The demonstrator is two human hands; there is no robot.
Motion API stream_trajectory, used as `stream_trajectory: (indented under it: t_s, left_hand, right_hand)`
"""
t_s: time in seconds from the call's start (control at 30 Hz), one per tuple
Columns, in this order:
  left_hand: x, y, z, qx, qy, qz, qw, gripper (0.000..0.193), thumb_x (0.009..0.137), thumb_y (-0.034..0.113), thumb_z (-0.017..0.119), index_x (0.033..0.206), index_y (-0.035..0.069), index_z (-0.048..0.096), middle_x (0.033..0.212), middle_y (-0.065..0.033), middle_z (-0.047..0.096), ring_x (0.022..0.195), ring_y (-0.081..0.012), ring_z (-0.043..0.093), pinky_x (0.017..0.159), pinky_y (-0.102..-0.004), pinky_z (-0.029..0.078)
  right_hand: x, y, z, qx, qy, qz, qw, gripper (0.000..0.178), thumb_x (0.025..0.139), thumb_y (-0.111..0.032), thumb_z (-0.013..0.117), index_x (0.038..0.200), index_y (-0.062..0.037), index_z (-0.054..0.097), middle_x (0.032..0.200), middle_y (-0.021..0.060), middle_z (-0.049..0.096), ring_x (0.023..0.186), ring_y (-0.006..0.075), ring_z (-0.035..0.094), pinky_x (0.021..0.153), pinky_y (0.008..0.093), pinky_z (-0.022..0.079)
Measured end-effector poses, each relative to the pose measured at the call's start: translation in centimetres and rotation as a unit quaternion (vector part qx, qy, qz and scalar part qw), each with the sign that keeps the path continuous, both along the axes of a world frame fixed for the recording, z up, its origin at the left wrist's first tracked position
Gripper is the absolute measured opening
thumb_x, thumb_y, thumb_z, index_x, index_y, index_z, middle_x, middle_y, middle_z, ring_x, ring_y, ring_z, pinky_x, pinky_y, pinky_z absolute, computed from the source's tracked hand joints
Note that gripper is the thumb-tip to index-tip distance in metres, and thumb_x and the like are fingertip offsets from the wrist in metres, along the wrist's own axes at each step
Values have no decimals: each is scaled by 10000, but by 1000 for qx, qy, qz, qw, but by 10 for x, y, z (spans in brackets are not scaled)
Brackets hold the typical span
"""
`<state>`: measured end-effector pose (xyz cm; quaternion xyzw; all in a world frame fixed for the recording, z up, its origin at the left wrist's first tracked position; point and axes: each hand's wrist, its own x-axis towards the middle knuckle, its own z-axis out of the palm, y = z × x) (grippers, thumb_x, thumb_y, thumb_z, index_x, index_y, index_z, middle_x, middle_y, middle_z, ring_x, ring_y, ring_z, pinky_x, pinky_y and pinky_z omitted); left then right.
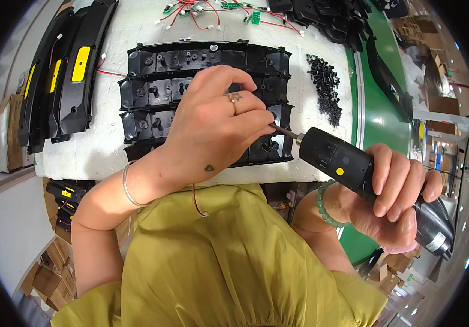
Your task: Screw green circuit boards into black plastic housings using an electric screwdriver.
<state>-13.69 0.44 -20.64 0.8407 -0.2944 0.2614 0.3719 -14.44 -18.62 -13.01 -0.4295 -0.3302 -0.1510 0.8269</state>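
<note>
My right hand point(395, 196) grips a black electric screwdriver point(335, 158) with a yellow dot on its body. The tool lies slanted, and its thin metal bit point(284, 131) points left to the fingertips of my left hand point(215, 122). Those fingers are pinched together at the bit's tip; whatever sits between them is hidden. Beneath the left hand, several long black plastic housings point(207, 57) lie in rows, their inner sides with screw posts facing up. The hand covers the middle of the lower rows. A red wire point(194, 201) with a white connector hangs below my left wrist.
Right of the housings lies a pile of small black screws point(326, 90). Black housings with yellow labels point(80, 64) stand at the left. Green circuit boards point(254, 18) with red wires lie at the back, beside heaped black parts point(327, 19). A green surface point(379, 103) borders the white table.
</note>
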Motion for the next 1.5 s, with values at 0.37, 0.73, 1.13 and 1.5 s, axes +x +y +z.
stream_trajectory:
  t_s: [0.37,0.73,1.13,1.5]
  left_hand:
    - [-16,16,-13,-92,31,-67,993,189,655,113,733,816,57,651,768,-21,625,913,-248,571,795,-374,447]
    - [-67,73,-18,28,210,64,975,428,544,169,778,945,97,643,1280,-100,483,1187,-366,382,943,-452,373]
    - [-74,64,-40,44,178,87,979,115,657,150,724,719,93,645,1227,-14,534,1266,-311,319,1008,-518,224]
    - [-76,65,-45,41,173,78,981,140,653,136,700,760,65,646,1160,10,598,1221,-311,405,975,-500,267]
  right_hand:
    - [-6,21,2,22,-18,47,999,244,618,-50,603,808,-122,467,517,-75,511,422,28,490,509,165,423]
    - [-16,54,-28,-183,-10,176,967,290,728,-101,628,919,-141,413,552,-52,462,419,82,404,489,225,375]
    - [-18,71,-29,-252,-19,205,946,286,717,-76,598,895,-138,383,576,-25,458,431,108,416,510,264,387]
    - [-16,81,-21,-313,-15,241,918,296,741,-61,637,810,-131,358,586,-13,465,439,131,432,497,288,396]
